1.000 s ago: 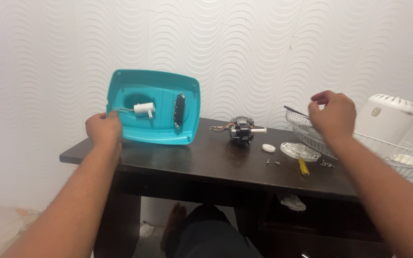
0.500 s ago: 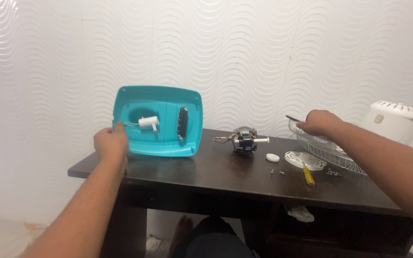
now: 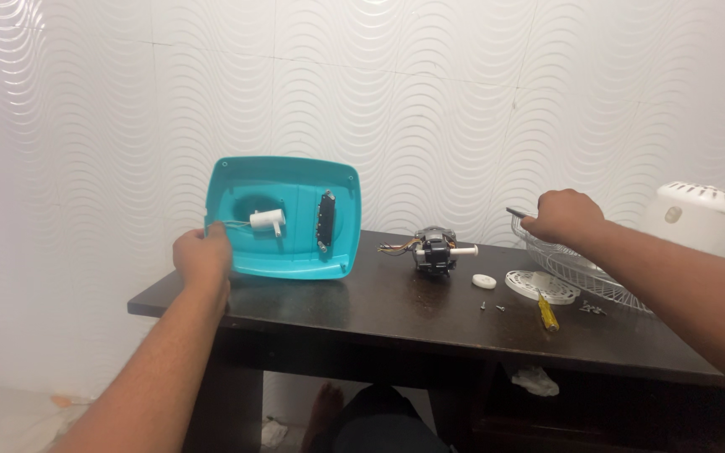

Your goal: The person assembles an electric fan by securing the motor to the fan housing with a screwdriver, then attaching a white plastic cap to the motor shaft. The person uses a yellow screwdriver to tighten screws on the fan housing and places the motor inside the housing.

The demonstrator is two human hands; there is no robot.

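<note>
Teal plastic base (image 3: 291,218) stands tilted on its edge at the desk's (image 3: 396,306) left, left hand (image 3: 201,257) gripping its near-left rim. Motor (image 3: 435,247), white cap (image 3: 483,281), screws (image 3: 490,306) and screwdriver (image 3: 546,311) lie loose. Right hand (image 3: 564,216) clasps the wire guard (image 3: 585,273); the fan seems fully apart.

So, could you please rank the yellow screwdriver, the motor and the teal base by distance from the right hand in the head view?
1. Yellow screwdriver: below the right hand, table's front right.
2. Motor: mid-table, to its left.
3. Teal base: far left, held by the left hand.
</note>
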